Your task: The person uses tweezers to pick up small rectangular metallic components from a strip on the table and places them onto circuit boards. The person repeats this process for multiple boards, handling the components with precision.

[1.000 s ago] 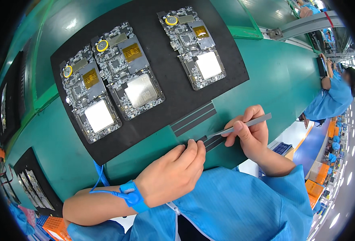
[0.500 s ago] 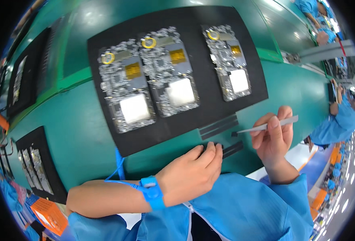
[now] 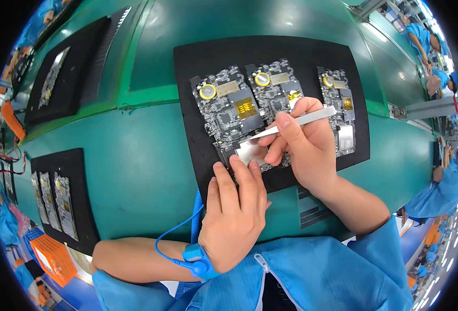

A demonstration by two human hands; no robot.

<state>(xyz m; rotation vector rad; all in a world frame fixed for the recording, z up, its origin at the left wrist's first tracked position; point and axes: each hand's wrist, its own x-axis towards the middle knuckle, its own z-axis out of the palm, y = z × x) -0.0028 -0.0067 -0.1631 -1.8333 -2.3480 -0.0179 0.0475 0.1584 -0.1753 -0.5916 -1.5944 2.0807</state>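
Observation:
My right hand [image 3: 306, 150] grips metal tweezers [image 3: 314, 117] between thumb and fingers. Their tip reaches the leftmost circuit board [image 3: 223, 118], at the upper edge of its silver shield plate [image 3: 249, 151]; whether the tip holds a small piece is too fine to make out. My left hand [image 3: 234, 205], a blue wrist strap [image 3: 196, 260] at its wrist, rests with extended fingertips on that board's lower end. My right hand partly covers the middle board [image 3: 278, 83]. A third board [image 3: 345, 136] lies to the right. All three boards are on a black mat [image 3: 192, 57].
Dark strips [image 3: 312, 212] lie on the green table [image 3: 141, 171] by my right forearm. At left are another black mat [image 3: 78, 160] with several boards and an orange box [image 3: 52, 259]. A blue coiled cord [image 3: 196, 217] runs down near my left wrist. Co-workers sit at right.
The tweezers have moved from over the dark strips, where a small dark piece was at their tip, to the leftmost board. My left hand has moved up onto that board. The view has shifted.

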